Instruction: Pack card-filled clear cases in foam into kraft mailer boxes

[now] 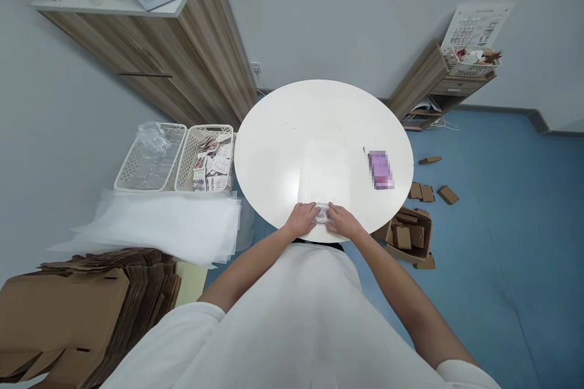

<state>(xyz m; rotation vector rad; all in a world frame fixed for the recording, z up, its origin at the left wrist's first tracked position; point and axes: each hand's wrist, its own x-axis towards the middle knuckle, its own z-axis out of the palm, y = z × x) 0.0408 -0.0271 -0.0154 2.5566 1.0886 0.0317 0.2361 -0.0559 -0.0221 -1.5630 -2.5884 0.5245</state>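
At the near edge of the round white table [274, 127], my left hand [302, 219] and my right hand [343, 220] grip a small clear package [323, 213] from its two sides. Small dark printed marks show through it; its exact contents are too small to make out. Fingers of both hands are bent around its ends. Beneath the package a thin translucent white wrapping sheet [325, 179] lies flat, stretching away from me toward the table's middle.
Right on the table lies a blurred purple item [381, 170]. Left are a basket of printed cards [212, 164], a basket of clear plastic [150, 161], stacked white sheets [168, 222] and flat cardboard [64, 310]. A carton of small brown boxes [426, 240] stands on the floor at right.
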